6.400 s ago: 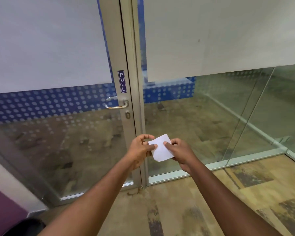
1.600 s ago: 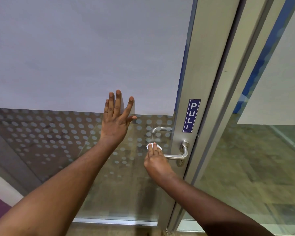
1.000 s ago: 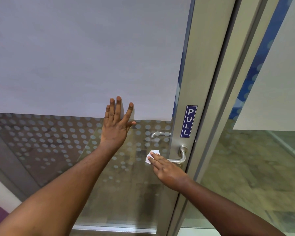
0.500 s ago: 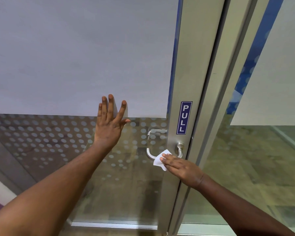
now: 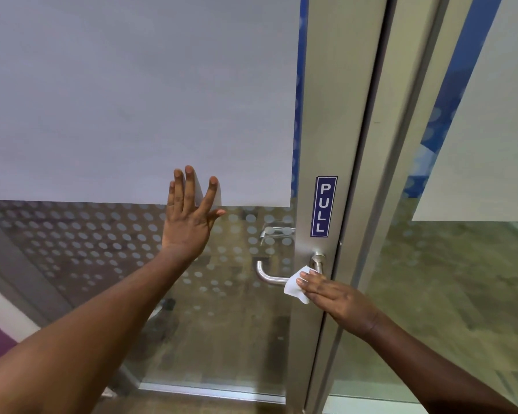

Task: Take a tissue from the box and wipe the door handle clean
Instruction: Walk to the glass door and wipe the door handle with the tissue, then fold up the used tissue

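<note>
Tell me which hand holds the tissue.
The right hand, pressing the tissue on the handle near the frame. The left hand lies flat on the glass.

a blue sign reading "pull" in white, stuck upright on the door frame.

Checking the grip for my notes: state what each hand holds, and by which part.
The right hand presses a tissue under flat fingers, by its right part, against the door handle. The left hand holds nothing, flat on the glass.
</note>
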